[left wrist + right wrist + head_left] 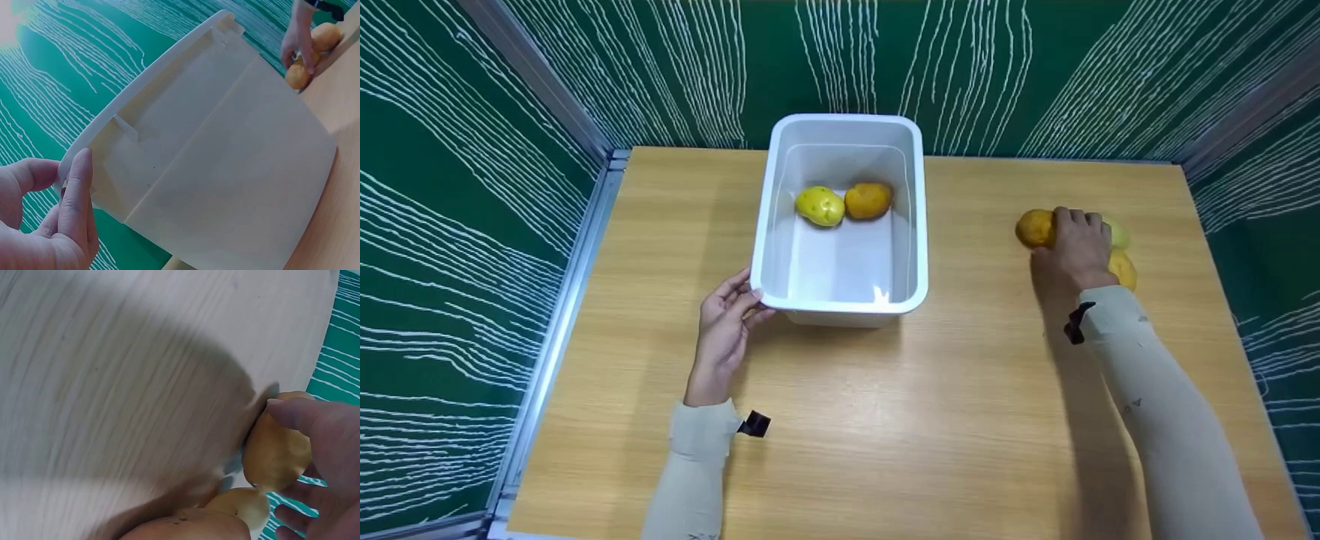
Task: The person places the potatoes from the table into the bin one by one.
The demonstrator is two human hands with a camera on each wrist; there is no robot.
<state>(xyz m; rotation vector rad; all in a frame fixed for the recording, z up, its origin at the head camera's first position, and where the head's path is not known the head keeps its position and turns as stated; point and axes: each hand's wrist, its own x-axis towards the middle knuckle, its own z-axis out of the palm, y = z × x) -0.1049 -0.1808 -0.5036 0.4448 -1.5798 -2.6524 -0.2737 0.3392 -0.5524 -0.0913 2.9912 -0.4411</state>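
Note:
A white plastic bin stands on the table, and my left hand pinches its near left corner rim between thumb and fingers. Inside the bin, a yellow potato lies against a brown potato. Over at the right, my right hand grips another brown potato; in the right wrist view the thumb lies on this held potato, with the fingers round its far side. A pale yellow potato and a yellow potato sit beside that hand, partly hidden by it.
The wooden table has a metal frame rail along its left edge. Green walls with white wavy lines rise at the back and both sides. Each sleeve carries a small black wrist device.

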